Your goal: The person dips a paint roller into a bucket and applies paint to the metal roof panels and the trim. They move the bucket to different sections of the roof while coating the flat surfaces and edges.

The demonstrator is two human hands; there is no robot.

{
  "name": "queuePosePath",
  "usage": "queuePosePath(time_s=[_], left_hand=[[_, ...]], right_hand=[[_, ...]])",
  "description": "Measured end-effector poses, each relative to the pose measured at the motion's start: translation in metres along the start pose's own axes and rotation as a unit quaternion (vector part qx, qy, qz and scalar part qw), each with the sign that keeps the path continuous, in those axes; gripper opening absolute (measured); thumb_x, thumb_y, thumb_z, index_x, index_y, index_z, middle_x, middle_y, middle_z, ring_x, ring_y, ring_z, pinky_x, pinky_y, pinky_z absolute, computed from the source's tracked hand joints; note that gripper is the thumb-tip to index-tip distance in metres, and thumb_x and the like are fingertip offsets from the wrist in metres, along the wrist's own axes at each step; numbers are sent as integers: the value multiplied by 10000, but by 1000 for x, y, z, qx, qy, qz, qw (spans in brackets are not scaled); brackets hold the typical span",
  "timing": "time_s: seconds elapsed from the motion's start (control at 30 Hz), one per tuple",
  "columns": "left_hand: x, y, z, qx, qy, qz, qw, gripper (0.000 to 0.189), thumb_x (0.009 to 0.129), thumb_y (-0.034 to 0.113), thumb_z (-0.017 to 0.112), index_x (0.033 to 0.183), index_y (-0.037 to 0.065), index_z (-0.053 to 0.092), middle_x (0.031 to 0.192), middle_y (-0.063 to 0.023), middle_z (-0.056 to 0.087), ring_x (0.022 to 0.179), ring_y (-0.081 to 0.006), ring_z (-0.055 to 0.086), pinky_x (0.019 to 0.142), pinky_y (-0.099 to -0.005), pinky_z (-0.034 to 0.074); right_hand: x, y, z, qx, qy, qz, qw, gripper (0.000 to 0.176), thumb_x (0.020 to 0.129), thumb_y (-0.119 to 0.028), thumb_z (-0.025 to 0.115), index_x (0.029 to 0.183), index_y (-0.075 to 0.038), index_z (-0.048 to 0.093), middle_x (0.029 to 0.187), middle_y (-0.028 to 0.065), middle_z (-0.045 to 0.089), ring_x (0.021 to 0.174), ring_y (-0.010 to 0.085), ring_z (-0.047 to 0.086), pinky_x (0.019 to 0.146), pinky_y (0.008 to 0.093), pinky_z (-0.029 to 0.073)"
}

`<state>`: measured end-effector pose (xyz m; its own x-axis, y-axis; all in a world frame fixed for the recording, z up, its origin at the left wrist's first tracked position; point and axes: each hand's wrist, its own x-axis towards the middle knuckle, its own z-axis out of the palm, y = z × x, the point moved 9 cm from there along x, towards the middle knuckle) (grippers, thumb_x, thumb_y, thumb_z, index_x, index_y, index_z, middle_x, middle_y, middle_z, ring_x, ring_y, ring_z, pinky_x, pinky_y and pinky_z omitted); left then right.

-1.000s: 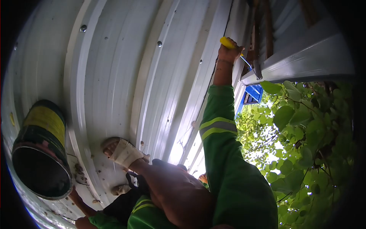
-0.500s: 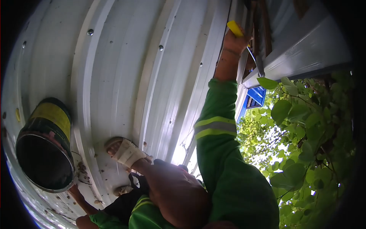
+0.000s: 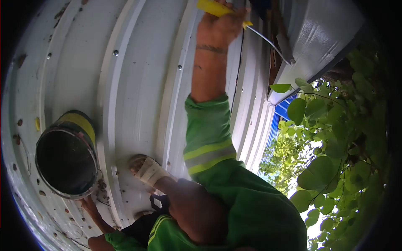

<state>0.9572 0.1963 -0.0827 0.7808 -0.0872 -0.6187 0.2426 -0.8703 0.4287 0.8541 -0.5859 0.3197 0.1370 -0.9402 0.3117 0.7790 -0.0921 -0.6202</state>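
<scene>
My right hand (image 3: 217,27) is closed around the yellow handle of a paint roller (image 3: 211,7), high in the view above the white ribbed metal sheeting. The roller's thin metal rod (image 3: 268,41) slants down to the right, and its grey head lies along the shiny grey metal beam (image 3: 307,37); whether it touches is hard to see. At lower left, a dark bucket (image 3: 66,163) with a yellow band faces me with its open mouth; its inside is dark. My left hand (image 3: 88,204) is at the bucket's lower rim, its fingers mostly hidden behind it.
White ribbed sheeting (image 3: 142,83) with screws and scattered dry leaves spreads beneath me. My sandalled foot (image 3: 148,170) stands between ribs. Leafy branches (image 3: 322,175) hang at right, beyond the sheeting's edge. Something blue (image 3: 284,108) shows past the beam.
My right hand has swung left and upward in the view with the paint roller, whose rod now shows at full length. The view has shifted; my left hand remains by the bucket's rim.
</scene>
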Motion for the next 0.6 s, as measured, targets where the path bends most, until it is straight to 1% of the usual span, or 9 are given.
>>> queuePosePath(time_s=[0.03,0.07,0.1,0.17,0.23,0.37,0.4,0.47,0.6], left_hand=[[-7,17,-7,20,39,8,999,644,923,413,617,1463,113,435,1566,-326,146,1380,-470,349,1127,-490,294],[18,-25,12,36,36,67,996,737,912,411,627,1534,181,305,1569,-341,-46,1427,-494,231,1156,-532,202],[14,-18,10,38,27,54,997,764,911,418,619,1547,188,264,1574,-333,-47,1441,-482,196,1155,-510,203],[-4,18,1,38,15,32,999,821,908,433,605,1572,203,181,1583,-319,-51,1468,-457,126,1154,-465,205],[-2,20,4,53,32,69,996,878,891,371,637,1575,160,129,1574,-342,-5,1471,-467,52,1125,-659,27],[-6,32,5,68,15,36,997,954,856,370,674,1579,165,86,1579,-330,-47,1467,-487,53,1105,-697,31],[-4,34,5,66,21,40,997,979,846,368,685,1578,163,70,1577,-333,-57,1466,-493,53,1100,-707,33],[0,31,10,62,30,52,996,1023,828,361,705,1577,157,39,1573,-340,-70,1467,-494,54,1091,-724,33],[-3,37,1,20,6,51,998,1046,795,348,731,1574,133,68,1568,-351,-65,1480,-460,71,1095,-725,43]], right_hand=[[-14,17,31,2,-4,2,1000,327,995,-345,449,900,-70,601,881,123,602,844,272,602,797,421,512],[-33,30,61,1,-6,3,1000,301,985,-340,475,903,-74,588,880,113,591,826,259,593,768,412,511],[-51,42,92,0,-9,5,1000,278,975,-336,501,907,-77,576,879,103,581,807,247,585,740,402,509],[-98,53,121,-34,26,42,998,339,991,-389,563,832,-117,437,686,-4,446,626,158,478,637,352,467],[-148,55,115,-82,50,138,986,315,969,-371,609,837,-151,426,685,-14,430,622,141,462,589,343,441],[-230,9,42,-279,1,231,932,266,975,-309,598,832,-109,498,621,-24,444,500,92,464,438,274,409],[-238,-19,29,-416,-11,243,876,247,982,-272,586,819,-101,511,606,-34,459,506,76,468,442,270,402],[-234,-77,20,-542,-99,129,824,168,965,-196,601,882,-55,560,608,-11,512,540,59,478,491,250,403],[-201,-185,93,-681,-224,-75,693,128,939,-84,555,1047,-17,534,847,155,580,752,269,604,679,374,490]])
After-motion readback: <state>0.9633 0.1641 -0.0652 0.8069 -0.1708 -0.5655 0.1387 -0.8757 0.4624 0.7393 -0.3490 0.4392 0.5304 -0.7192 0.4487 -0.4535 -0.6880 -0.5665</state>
